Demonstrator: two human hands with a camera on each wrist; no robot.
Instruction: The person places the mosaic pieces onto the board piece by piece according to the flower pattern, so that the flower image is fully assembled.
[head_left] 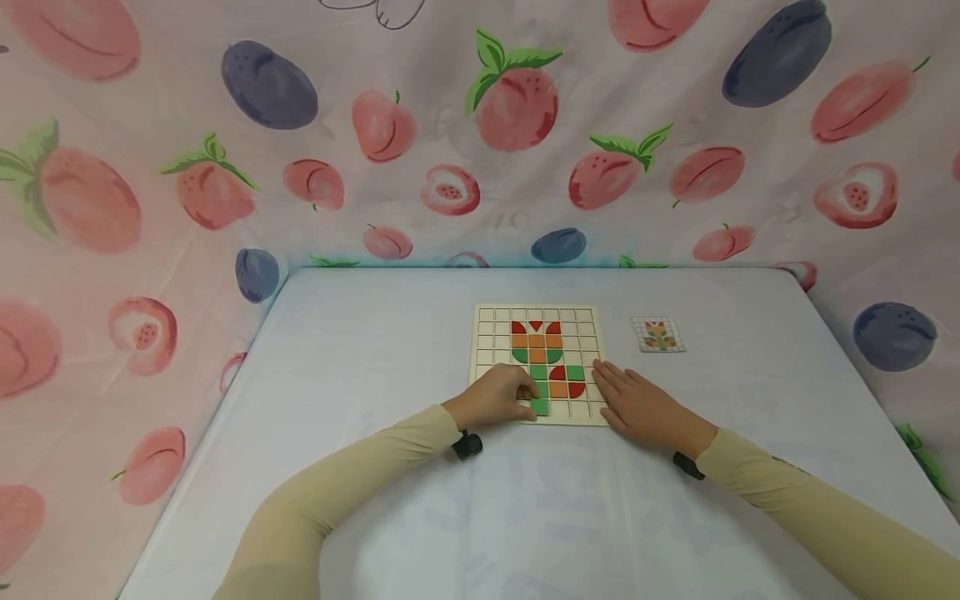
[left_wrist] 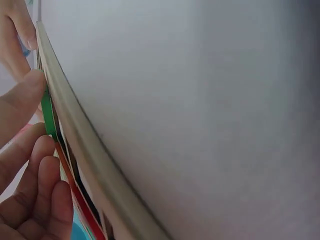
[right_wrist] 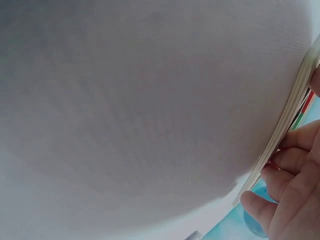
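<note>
A square wooden grid board [head_left: 487, 342] lies on the table with a tulip pattern of red, orange and green tiles in its cells. At its lower middle, my left hand [head_left: 498, 396] has thumb and index finger at opposite edges of a green square tile [head_left: 540, 407], pinching it at the bottom of the stem. The left wrist view shows this green tile [left_wrist: 48, 112] between thumb and index fingertip, the other fingers curled beside it. My right hand [head_left: 648, 408] rests with extended fingers along the board's right edge, steadying contact also seen in the right wrist view.
A small pattern card [head_left: 659, 334] with a tulip picture on a grid lies right of the board. White cloth covers the table [head_left: 360, 350]. Fruit-printed fabric [head_left: 420, 233] hangs behind and along the sides.
</note>
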